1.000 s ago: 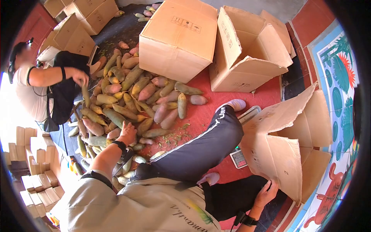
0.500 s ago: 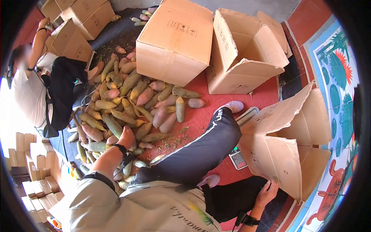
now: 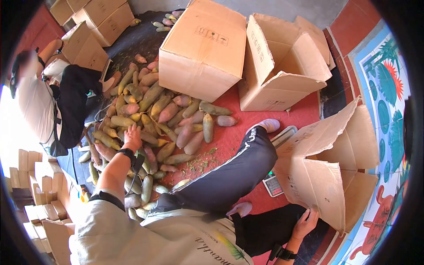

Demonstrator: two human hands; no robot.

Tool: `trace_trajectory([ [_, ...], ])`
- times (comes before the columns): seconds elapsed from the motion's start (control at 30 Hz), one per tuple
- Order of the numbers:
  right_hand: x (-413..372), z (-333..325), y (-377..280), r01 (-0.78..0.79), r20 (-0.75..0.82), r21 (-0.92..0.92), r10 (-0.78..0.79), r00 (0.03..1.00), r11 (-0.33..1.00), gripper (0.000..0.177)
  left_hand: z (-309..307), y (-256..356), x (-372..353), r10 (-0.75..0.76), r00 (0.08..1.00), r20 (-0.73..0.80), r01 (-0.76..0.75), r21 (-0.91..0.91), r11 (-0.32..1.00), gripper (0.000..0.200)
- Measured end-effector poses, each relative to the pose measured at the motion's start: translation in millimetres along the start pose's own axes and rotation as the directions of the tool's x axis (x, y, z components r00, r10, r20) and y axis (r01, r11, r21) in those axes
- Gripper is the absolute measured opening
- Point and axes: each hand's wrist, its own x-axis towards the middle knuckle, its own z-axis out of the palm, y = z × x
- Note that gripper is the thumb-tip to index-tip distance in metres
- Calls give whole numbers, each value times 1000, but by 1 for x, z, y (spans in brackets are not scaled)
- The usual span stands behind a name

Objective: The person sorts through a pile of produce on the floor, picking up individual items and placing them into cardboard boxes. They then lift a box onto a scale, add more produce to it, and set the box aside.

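Observation:
A large heap of long green and pink radishes (image 3: 150, 95) covers the floor at the left of the head view. My left hand (image 3: 131, 138) is over the heap, fingers stretched out and apart, touching or just above the radishes; nothing shows in its grasp. At the lower right, my right hand (image 3: 305, 223) lies by my black-clad knee, its fingers extended at the lower edge of an open cardboard box (image 3: 311, 185). Whether the fingertips press on that box is hard to see. It holds nothing visible.
A scale with a lit display (image 3: 273, 185) sits beside the open box. A closed carton (image 3: 203, 48) and another open carton (image 3: 282, 88) stand ahead. At the left sits another person (image 3: 37, 101), near stacked boxes (image 3: 99, 20). A tiled wall (image 3: 384, 110) runs along the right.
My left hand has moved forward and slightly left over the heap, fingers spreading. My right hand stays put. The other person's raised arm has come down.

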Motion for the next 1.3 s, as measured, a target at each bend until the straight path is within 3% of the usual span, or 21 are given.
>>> trace_trajectory([
  [0.07,0,1,-1,17,-25,-1,-17,1000,1000,12,-2,-7,11,-129,989,70,135,-89,987,65],
  [0.1,1,1,-1,40,-46,0,-40,998,999,12,1,-11,16,-121,990,68,126,-86,988,65],
  [0.17,2,3,-3,41,-61,-12,-42,997,999,12,10,-18,21,-159,965,208,189,-132,973,66],
  [0.23,3,2,-4,49,-75,-23,-51,996,999,13,13,-16,19,-166,963,213,200,-148,969,62],
  [0.37,6,0,-7,17,-4,-1,-17,1000,1000,12,6,-6,16,-134,979,154,125,64,990,48],
  [0.43,6,2,-4,22,2,8,-22,1000,1000,12,2,-4,23,-40,988,150,-3,276,961,45],
  [0.57,5,5,-1,2,27,-10,-1,1000,1000,11,13,4,22,95,995,44,-104,364,926,37],
  [0.83,11,3,-10,9,-4,10,-9,1000,1000,10,39,19,19,51,970,239,-158,455,876,31],
  [0.97,10,5,-6,31,-45,33,-30,999,999,9,19,38,9,83,961,263,-159,282,946,32],
  [1.03,9,5,-4,43,-49,33,-42,998,999,9,3,48,2,189,961,200,-207,74,975,32],
  [1.07,7,7,-2,49,-52,35,-47,998,998,8,-10,56,3,189,938,292,-217,67,974,33],
  [1.1,7,8,0,56,-57,38,-54,997,998,7,-37,67,-6,188,939,288,-215,66,974,33],
  [1.13,7,7,0,59,-60,40,-57,997,997,7,-71,79,-22,233,939,252,-188,-190,964,35],
  [1.17,7,6,-1,58,-40,48,-56,998,997,7,-94,90,-34,266,942,203,-157,-435,887,36],
  [1.2,8,5,-2,57,-20,55,-56,998,997,7,-101,97,-38,263,944,198,-154,-439,885,36],
  [1.27,12,-1,-11,48,-15,104,-46,999,993,7,-114,110,-46,341,934,-105,-283,-801,528,39],
  [1.3,14,-5,-17,32,-4,151,-32,999,988,7,-130,120,-56,336,935,-111,-284,-803,524,39],
])
